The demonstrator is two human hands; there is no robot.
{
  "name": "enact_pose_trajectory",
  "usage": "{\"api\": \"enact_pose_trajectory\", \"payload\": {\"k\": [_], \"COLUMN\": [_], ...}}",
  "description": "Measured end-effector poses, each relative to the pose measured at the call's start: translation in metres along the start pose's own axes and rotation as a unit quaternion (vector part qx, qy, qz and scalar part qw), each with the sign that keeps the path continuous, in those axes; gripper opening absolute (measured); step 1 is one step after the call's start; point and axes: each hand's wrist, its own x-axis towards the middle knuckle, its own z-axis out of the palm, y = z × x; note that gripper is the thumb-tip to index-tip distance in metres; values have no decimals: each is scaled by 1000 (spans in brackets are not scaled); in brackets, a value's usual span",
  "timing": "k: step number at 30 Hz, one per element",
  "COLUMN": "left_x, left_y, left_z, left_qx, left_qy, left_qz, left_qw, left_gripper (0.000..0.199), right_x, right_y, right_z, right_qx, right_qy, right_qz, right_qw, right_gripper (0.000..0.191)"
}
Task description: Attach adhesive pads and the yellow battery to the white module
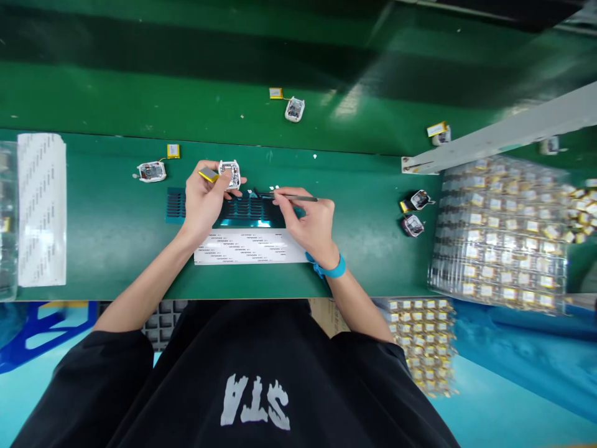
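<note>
My left hand point(205, 196) is closed around a small white device housing point(229, 175) with its circuit board facing up. A yellow-edged battery point(208, 175) sticks out over the same hand, beside the housing. In my right hand point(308, 221) is a pair of thin tweezers point(298, 198), pointing left. Their tips are over a dark blue-green sheet with rows of small strips point(252, 210), just right of the left hand's fingers. Below that sheet lies a white printed backing sheet point(252, 246). A blue band circles the right wrist.
Another housing point(152, 172) with its battery point(173, 151) lies left; one more housing point(295, 109) lies farther back. Two dark units point(413, 225) sit right. Stacked clear trays of batteries point(499, 236) stand at the right under a white metal bar point(504, 127). A white printed strip point(41, 211) lies far left.
</note>
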Motion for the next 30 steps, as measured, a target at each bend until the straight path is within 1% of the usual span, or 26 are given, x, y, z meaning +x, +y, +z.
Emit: {"api": "enact_pose_trajectory", "payload": {"k": [5,9,14,16,18,20,22,23,25,28,30], "left_x": [-2,-3,-4,-7,-11,-15,-16,-16,-14,-10,-10], "left_y": [0,1,0,-2,-4,-5,-5,-5,-3,3,10], "left_z": [0,1,3,5,7,9,10,10,10,8,7], "left_qx": [22,30,41,62,112,164,189,186,149,47,-6], "left_qy": [-7,-9,-10,-9,3,15,21,20,14,-8,-28], "left_qz": [7,12,13,29,58,84,89,85,71,47,19], "left_qw": [1000,999,999,998,992,983,978,979,986,998,999], "left_gripper": [37,34,30,29,24,20,18,19,22,28,30], "right_x": [-9,-13,-14,-15,-15,-13,-10,-8,-4,-2,-3], "right_y": [0,1,1,1,1,3,4,5,4,0,-4], "right_z": [9,13,14,15,16,15,12,10,5,-3,-9], "right_qx": [-111,-166,-172,-166,-163,-163,-158,-148,-112,-41,-21], "right_qy": [-1,-1,4,7,9,30,67,80,89,90,84], "right_qz": [-74,-99,-121,-132,-143,-156,-169,-176,-191,-216,-233], "right_qw": [991,981,978,977,976,974,971,970,971,971,969], "right_gripper": [22,21,19,19,19,19,18,18,22,35,42]}}
